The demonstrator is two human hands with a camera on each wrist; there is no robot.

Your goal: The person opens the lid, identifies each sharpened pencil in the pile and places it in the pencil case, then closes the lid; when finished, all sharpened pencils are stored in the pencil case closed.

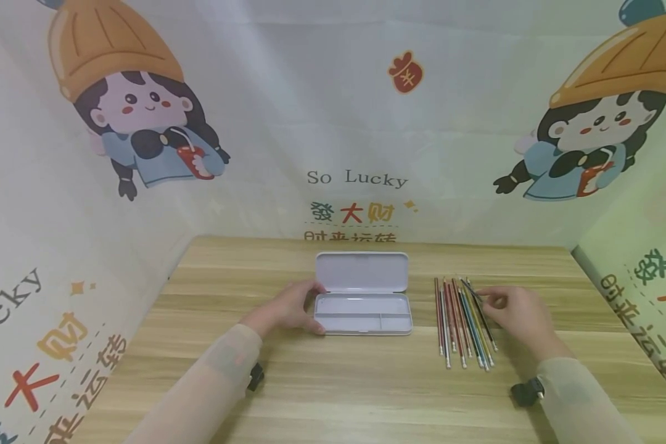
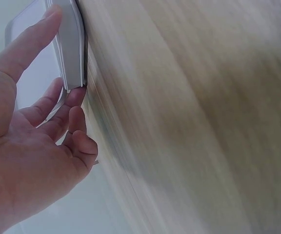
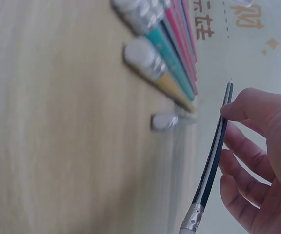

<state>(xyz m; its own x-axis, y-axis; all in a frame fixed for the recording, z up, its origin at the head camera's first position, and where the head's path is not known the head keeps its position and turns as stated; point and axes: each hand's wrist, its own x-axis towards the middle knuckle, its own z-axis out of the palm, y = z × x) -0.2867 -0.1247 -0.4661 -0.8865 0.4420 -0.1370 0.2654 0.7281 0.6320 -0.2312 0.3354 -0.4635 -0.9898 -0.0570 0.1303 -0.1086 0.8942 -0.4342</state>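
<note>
We see a white pencil case (image 1: 341, 333) lying open on the wooden tabletop (image 1: 366, 385), near the middle, with its lid (image 1: 362, 272) raised at the back. Inside it, one long compartment runs along the back, and a divider splits the front strip into a longer left part and a shorter right one. The left hand (image 1: 290, 307) grips the case at its left end: in the head view we find the thumb at the front corner and the fingers by the hinge, so that grip is closed around the edge.

To the right of the case, apart from it, lies a loose bundle of pencils (image 1: 463, 324) — dark red, teal, yellow and silvery ones among them — side by side and slightly crossed, their white eraser ends pointing toward us. The right hand (image 1: 520, 313) is at the far right of the bundle, pinching a dark pencil (image 3: 210, 165) between thumb and index finger. In the right wrist view we see that pencil tilted, its silver ferrule and eraser end lowest, with the other fingers loosely bent beside it.

We note light sleeves (image 1: 211, 382) on both arms and a small black camera (image 1: 527, 393) under the right wrist. Behind the tabletop hangs a pale printed cloth (image 1: 277, 80) with cartoon figures and the words "So Lucky".
</note>
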